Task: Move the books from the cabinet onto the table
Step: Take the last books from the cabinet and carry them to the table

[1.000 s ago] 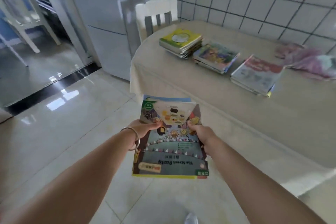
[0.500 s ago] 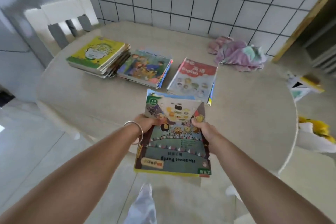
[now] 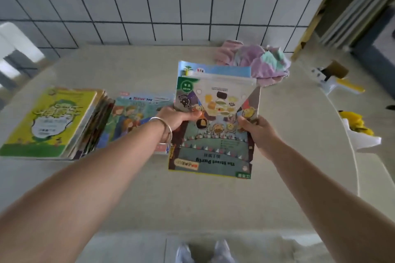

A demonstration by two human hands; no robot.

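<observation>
Now my left hand (image 3: 179, 116) and right hand (image 3: 255, 127) grip the thin colourful picture-book bundle (image 3: 213, 132) above the round beige table (image 3: 192, 198).

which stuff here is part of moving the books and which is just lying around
Part of the job:
- held books, gripped by left hand and right hand
- yellow-green book stack
- "A New Toy" stack
- table

Just lying about:
- crumpled pastel cloth
- white chair
- yellow item, off the table's right edge

Held book (image 3: 210, 145) cover, upside down: "The Street Party". Picture book (image 3: 136, 113) lying on table: "A New Toy". Other print unreadable.
</observation>
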